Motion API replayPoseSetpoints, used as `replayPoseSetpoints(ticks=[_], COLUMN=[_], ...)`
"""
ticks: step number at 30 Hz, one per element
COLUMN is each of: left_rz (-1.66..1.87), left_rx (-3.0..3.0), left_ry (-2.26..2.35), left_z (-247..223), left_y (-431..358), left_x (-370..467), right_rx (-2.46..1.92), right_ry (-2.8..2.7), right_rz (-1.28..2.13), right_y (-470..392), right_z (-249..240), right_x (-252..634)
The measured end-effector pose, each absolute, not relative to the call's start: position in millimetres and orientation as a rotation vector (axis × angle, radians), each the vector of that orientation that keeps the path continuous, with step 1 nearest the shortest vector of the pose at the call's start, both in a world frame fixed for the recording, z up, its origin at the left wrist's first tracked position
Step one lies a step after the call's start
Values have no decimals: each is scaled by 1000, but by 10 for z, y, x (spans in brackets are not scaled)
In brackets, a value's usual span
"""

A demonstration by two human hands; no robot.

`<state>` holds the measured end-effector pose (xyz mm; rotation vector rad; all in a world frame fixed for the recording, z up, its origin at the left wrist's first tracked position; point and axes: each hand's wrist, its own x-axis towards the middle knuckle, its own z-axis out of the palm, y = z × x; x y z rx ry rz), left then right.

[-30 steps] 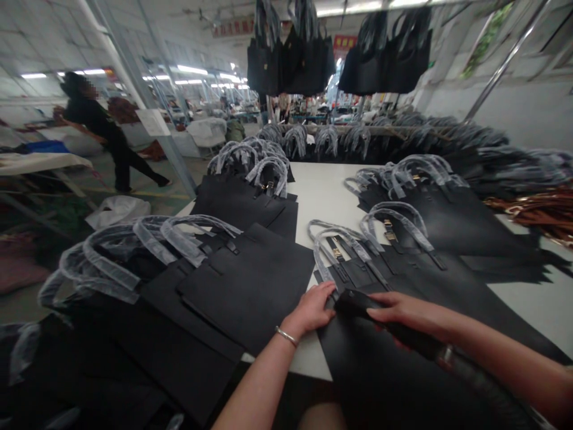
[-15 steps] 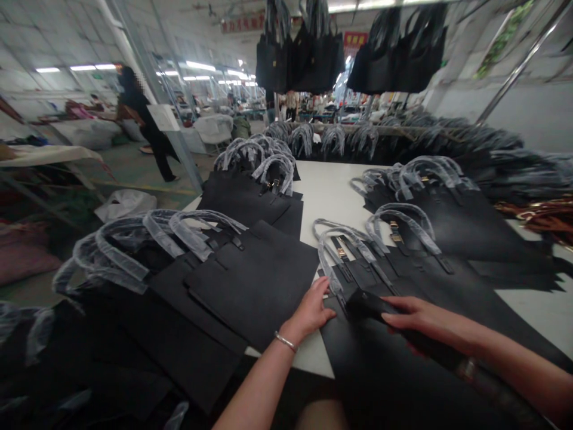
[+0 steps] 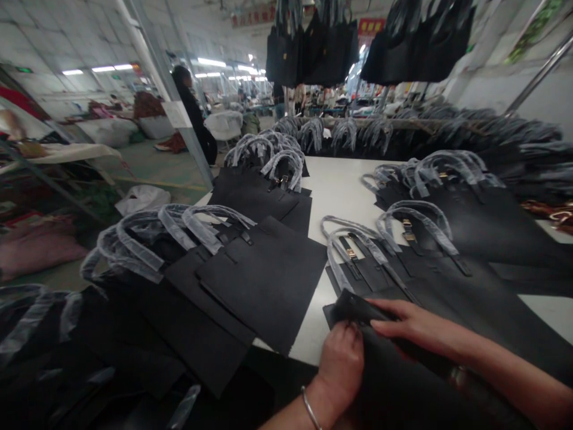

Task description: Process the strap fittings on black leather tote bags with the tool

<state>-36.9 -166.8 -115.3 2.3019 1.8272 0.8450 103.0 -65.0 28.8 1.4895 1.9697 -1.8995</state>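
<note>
Low at centre, my left hand (image 3: 342, 361), with a silver bangle at the wrist, is closed at the edge of a black panel; its fingertips are partly hidden. Just right of it, my right hand (image 3: 409, 325) is wrapped round a dark elongated object (image 3: 364, 310) whose far end lies over the panel's corner. Beyond both hands lie black bag panels (image 3: 436, 280) with plastic-wrapped handles (image 3: 418, 218) and gold-coloured buckles (image 3: 351, 253). More black panels (image 3: 264, 275) lie on the left, their wrapped handles (image 3: 134, 239) pointing away from me.
The white table (image 3: 333, 185) shows between the stacks. Finished black bags (image 3: 324, 54) hang overhead at the back. A metal post (image 3: 179, 113) rises at the left, with a person (image 3: 192, 107) in dark clothes behind it. A pink sack (image 3: 40, 248) sits on the floor.
My left hand has moved right and down and closed at the panel edge; it was spread beside the handle before. The view has turned left. The person has moved behind the post.
</note>
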Motion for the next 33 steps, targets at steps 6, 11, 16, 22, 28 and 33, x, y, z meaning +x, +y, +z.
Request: replayPoseSetpoints(ticks=[6,11,16,22,28,33], left_rz=[934,908,777,433,425,488], left_rx=[2360,2315,2311,2269,2329,2586], left_ry=[1675,1709,1666,1749,1703,1319], left_z=[-1118,-1179,-1102,-618,-345,-438], left_y=[-1670,-1666,-1657,-1373,-632,-54], left_x=[-402,-405,-388,-450,-348,39], right_rx=[1367,1380,1354,1796,2129,2435], right_ry=[1907,2079,2058,2386,2358,1945], right_rz=[-1941,-1873,-1868,-1719,-1684,-1957], right_y=[-569,-573,-684,-611,-855,-1306], right_z=[278,288,290,192,-72,-407], right_x=[730,656,805,1172,2089,2529])
